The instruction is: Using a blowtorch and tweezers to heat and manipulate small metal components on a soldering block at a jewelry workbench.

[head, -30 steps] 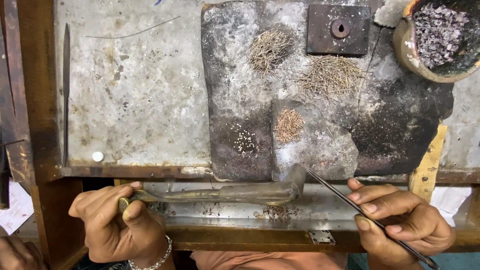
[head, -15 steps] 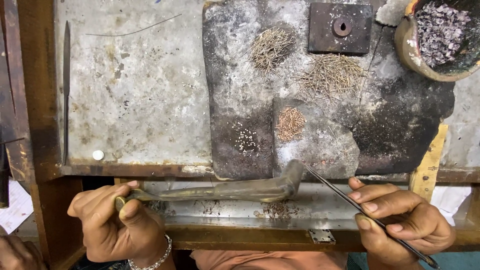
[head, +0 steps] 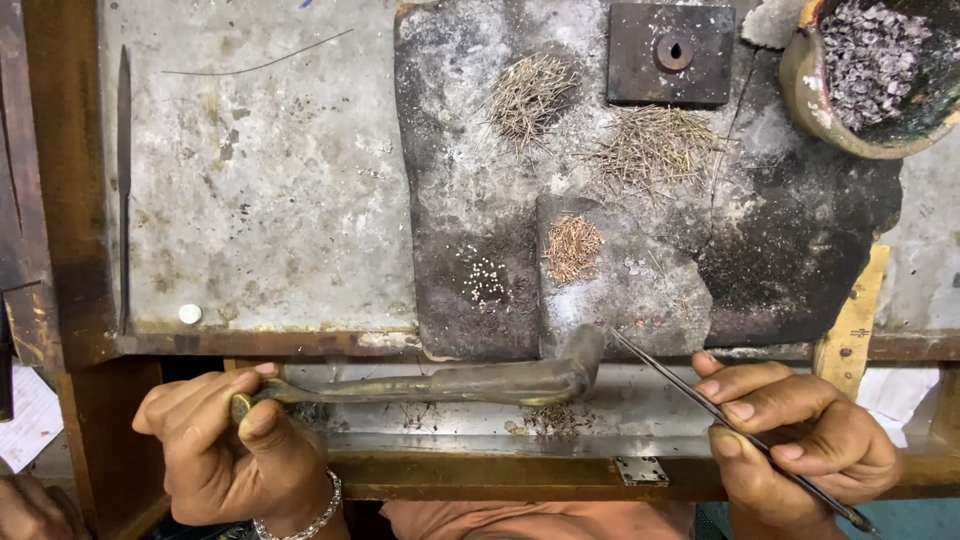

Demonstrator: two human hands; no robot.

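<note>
My left hand [head: 225,440] grips the thin end of a long dull metal blowpipe [head: 470,380] that lies across the bench front, its bent tip pointing up at a charred soldering block [head: 800,250]. My right hand [head: 800,440] holds thin dark tweezers [head: 690,390], their point close beside the pipe's tip at the edge of a grey slab [head: 640,290]. On that slab lies a small heap of short copper-coloured wire bits [head: 572,247]. A cluster of tiny pale beads [head: 486,282] sits just left of it.
Two heaps of fine wire pieces [head: 530,92] [head: 655,145] lie further back on the block, with a square metal plate [head: 670,52] with a hole behind them. A clay bowl [head: 815,95] of grey flakes stands at top right. A long file [head: 123,180] lies at left.
None of note; both hands and tools hold almost the same positions, with the pipe's tip shifted very slightly.
</note>
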